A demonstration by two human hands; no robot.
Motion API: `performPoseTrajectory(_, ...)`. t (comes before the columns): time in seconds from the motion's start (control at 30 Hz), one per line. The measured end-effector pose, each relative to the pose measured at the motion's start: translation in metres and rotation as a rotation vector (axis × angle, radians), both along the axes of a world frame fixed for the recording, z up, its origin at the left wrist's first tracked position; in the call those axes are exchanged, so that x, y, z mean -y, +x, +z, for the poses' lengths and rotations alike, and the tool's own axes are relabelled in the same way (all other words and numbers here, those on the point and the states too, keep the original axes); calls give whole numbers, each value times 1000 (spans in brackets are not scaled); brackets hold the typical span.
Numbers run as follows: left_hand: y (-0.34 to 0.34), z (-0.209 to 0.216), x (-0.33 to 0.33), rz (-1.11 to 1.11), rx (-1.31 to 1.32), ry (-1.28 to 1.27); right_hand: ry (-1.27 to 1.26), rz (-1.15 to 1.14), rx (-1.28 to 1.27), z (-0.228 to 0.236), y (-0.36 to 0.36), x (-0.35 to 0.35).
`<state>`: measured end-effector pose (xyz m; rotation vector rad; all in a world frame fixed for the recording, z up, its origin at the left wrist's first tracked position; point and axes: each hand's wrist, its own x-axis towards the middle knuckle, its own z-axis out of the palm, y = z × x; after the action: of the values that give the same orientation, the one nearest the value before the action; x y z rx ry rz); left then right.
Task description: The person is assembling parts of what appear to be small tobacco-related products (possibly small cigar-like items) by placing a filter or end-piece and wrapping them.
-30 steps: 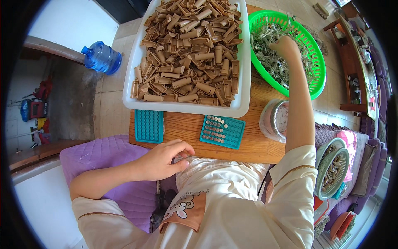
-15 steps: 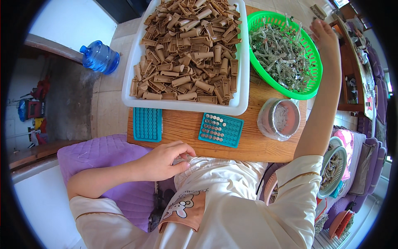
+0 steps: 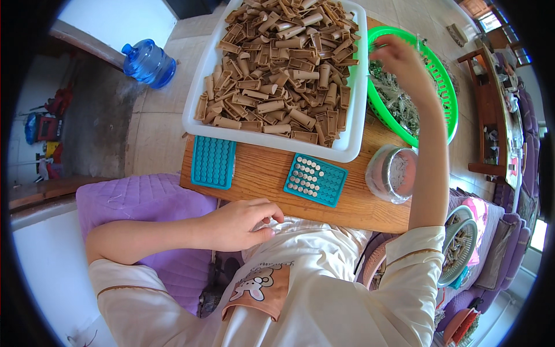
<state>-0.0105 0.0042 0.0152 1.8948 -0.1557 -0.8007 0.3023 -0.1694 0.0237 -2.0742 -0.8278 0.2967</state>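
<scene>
1. Hovering over the left part of the green basket [image 3: 452,110], the right hand [image 3: 399,58] is bent at the fingers and blurred by motion; whether the fingertips meet, or anything is pinched, cannot be told. The forearm is stretched out long, presumably because the basket is set toward the far right.
2. By the near edge of the table [image 3: 254,179], the left hand [image 3: 245,224] is held over the lap with its fingers loosely curled and the thumb apart from them. Nothing is seen in it, so it is judged to be idle.
3. A tangle of thin, silvery strips [image 3: 399,104] is contained by the basket – its high, slotted wall seems well suited to so loose a heap.
4. Brown plastic pieces [image 3: 277,75] are heaped in the white tray [image 3: 357,110], which is placed just left of the basket; both stocks are probably put there to be within arm's reach.
5. Closest to the body, the right teal tray [image 3: 332,184] is filled with small pale discs [image 3: 305,178] in its left part only – they are likely kept in rows by its pockets. No discs are seen in the left teal tray [image 3: 213,165].
6. A round container [image 3: 378,176] is stood on the right, near the discs, perhaps for easy access.
</scene>
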Motion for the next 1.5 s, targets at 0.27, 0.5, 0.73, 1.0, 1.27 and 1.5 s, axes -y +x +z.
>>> performPoseTrajectory(0.27,-3,-2,0,-28,53,-20,-241,222,180,-59,-35,-74)
performPoseTrajectory(0.5,-8,-2,-1,-27,57,-25,-355,158,62,-59,-54,-98)
performPoseTrajectory(0.73,-6,-1,-1,-5,83,-42,-267,51,260,-71,-58,-94)
performPoseTrajectory(1.0,-7,-4,-2,-5,98,-35,-135,-13,99,-57,-65,-78)
performPoseTrajectory(1.27,-3,-18,-3,486,-196,-480,3,23,-173,-38,-88,-58)
performPoseTrajectory(1.5,9,-11,-10,862,-570,-493,-2,-69,-300,-50,-98,-43)
